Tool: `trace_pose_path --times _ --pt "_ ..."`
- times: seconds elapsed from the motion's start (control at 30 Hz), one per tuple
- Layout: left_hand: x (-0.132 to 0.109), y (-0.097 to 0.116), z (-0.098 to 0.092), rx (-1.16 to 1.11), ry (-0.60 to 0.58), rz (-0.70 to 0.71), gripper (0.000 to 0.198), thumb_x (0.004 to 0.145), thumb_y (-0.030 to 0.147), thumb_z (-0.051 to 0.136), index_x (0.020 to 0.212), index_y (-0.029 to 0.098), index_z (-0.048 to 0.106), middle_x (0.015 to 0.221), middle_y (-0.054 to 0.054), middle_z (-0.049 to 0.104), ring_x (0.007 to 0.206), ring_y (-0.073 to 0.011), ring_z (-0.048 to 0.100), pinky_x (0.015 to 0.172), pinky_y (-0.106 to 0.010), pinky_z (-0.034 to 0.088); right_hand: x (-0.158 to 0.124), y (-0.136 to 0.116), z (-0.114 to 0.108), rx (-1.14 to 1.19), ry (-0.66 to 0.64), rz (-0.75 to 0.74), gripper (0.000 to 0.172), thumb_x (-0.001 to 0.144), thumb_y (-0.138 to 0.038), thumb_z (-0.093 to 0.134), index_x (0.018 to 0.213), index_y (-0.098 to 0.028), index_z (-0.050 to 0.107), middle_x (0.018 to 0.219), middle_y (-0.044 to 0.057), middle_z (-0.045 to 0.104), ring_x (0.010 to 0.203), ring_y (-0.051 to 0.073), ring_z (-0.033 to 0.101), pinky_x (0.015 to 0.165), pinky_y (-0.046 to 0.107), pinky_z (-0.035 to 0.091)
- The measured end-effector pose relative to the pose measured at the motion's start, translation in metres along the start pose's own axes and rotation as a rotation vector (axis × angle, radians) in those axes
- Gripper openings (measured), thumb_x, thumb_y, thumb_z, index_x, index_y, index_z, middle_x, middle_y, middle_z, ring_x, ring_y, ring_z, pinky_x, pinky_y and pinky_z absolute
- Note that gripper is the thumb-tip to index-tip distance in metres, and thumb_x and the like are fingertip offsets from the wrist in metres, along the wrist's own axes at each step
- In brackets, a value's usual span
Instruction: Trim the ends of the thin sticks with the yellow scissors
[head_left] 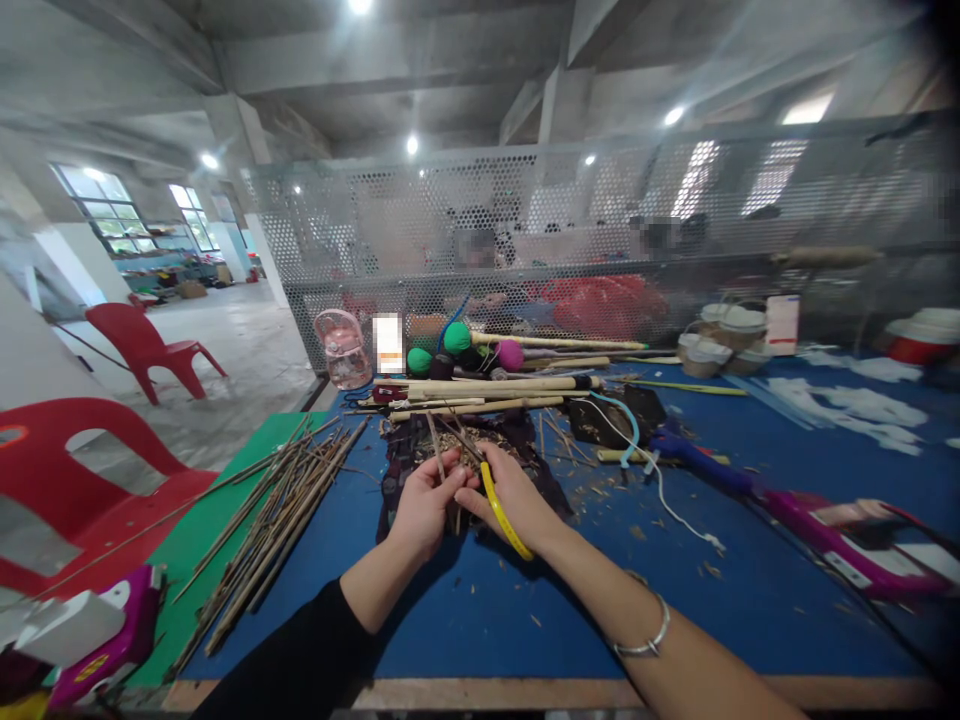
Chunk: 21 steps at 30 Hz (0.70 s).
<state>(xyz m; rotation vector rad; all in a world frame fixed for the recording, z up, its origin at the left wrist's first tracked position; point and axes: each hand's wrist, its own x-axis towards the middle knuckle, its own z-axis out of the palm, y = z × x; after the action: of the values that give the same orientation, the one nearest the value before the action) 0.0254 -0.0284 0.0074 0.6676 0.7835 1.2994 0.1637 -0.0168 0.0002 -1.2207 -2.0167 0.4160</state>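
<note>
Over the middle of the table, my left hand [424, 505] is closed round a thin brown twig [435, 440] that points up and away. My right hand [517, 490] grips a pair of scissors with a yellow handle [499, 515]; their dark blades reach forward near the twig. Both hands' fingertips come close together, so whether the blades touch the twig is hard to make out. Beneath them lies a dark cloth [397, 480] strewn with small plant clippings [491, 435]. To the left rests a loose bundle of long twigs [277, 530].
Pale sticks [487, 388] lie across the back, near green balls [457, 338] and a pink bottle [343, 350]. A purple tool [832, 540] and white cord [667, 500] are at right. Perforated metal panels [420, 220] stand behind; red chairs [90, 490] are at left.
</note>
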Motion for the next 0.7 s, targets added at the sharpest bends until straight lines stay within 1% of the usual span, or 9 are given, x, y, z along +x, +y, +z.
trace_pose_path --times 0.13,0.2,0.3,0.37,0.4,0.53,0.7 --pt "0.000 0.000 0.001 -0.008 -0.021 -0.013 0.045 0.054 0.021 0.077 0.094 0.014 0.059 0.073 -0.003 0.066 0.064 -0.0120 0.062 0.067 -0.025 0.048 0.000 -0.002 0.001 0.038 -0.003 0.003 0.057 0.073 -0.042 0.057 0.120 -0.017 0.036 0.114 0.012 0.049 0.105 0.023 0.047 0.089 0.037 0.037" --pt "0.000 0.001 0.002 -0.012 -0.019 -0.024 0.046 0.054 0.021 0.077 0.095 0.014 0.058 0.073 -0.003 0.066 0.063 -0.0116 0.062 0.067 -0.025 0.048 0.000 -0.006 -0.001 0.056 0.001 0.013 0.054 0.074 -0.042 0.056 0.117 -0.016 0.037 0.111 0.012 0.052 0.101 0.022 0.050 0.085 0.034 0.040" --pt "-0.001 0.002 0.002 -0.016 -0.002 -0.020 0.047 0.053 0.022 0.077 0.095 0.014 0.059 0.072 -0.003 0.066 0.063 -0.0115 0.061 0.065 -0.024 0.048 -0.001 -0.011 -0.005 0.080 -0.018 0.042 0.043 0.076 -0.042 0.055 0.108 -0.017 0.043 0.089 0.007 0.060 0.076 0.017 0.056 0.066 0.026 0.042" --pt "-0.001 0.003 0.002 -0.014 0.008 -0.009 0.046 0.053 0.022 0.078 0.094 0.014 0.059 0.072 -0.003 0.066 0.063 -0.0115 0.061 0.064 -0.024 0.048 -0.001 -0.013 -0.007 0.084 -0.032 0.057 0.035 0.076 -0.042 0.055 0.101 -0.018 0.046 0.074 0.002 0.059 0.062 0.014 0.054 0.056 0.022 0.039" --pt "-0.001 0.003 0.002 -0.010 0.013 -0.004 0.046 0.053 0.022 0.078 0.094 0.014 0.059 0.072 -0.003 0.066 0.063 -0.0115 0.061 0.064 -0.024 0.048 -0.001 -0.014 -0.007 0.081 -0.030 0.062 0.033 0.076 -0.042 0.055 0.098 -0.019 0.047 0.071 0.001 0.059 0.059 0.013 0.053 0.054 0.021 0.038" --pt "0.001 0.002 0.000 0.006 0.030 0.019 0.044 0.053 0.021 0.077 0.093 0.014 0.060 0.072 -0.003 0.066 0.063 -0.0110 0.061 0.062 -0.022 0.047 -0.002 -0.013 -0.006 0.049 -0.012 0.078 0.029 0.076 -0.043 0.055 0.093 -0.020 0.049 0.070 0.001 0.060 0.057 0.013 0.053 0.052 0.020 0.036" --pt "0.002 0.001 0.001 0.013 0.038 0.011 0.048 0.052 0.023 0.078 0.096 0.014 0.060 0.070 -0.003 0.065 0.055 -0.0088 0.058 0.054 -0.020 0.046 -0.001 -0.010 -0.003 0.002 -0.003 0.090 0.027 0.079 -0.044 0.049 0.093 -0.020 0.051 0.068 0.003 0.062 0.055 0.014 0.055 0.051 0.021 0.037"
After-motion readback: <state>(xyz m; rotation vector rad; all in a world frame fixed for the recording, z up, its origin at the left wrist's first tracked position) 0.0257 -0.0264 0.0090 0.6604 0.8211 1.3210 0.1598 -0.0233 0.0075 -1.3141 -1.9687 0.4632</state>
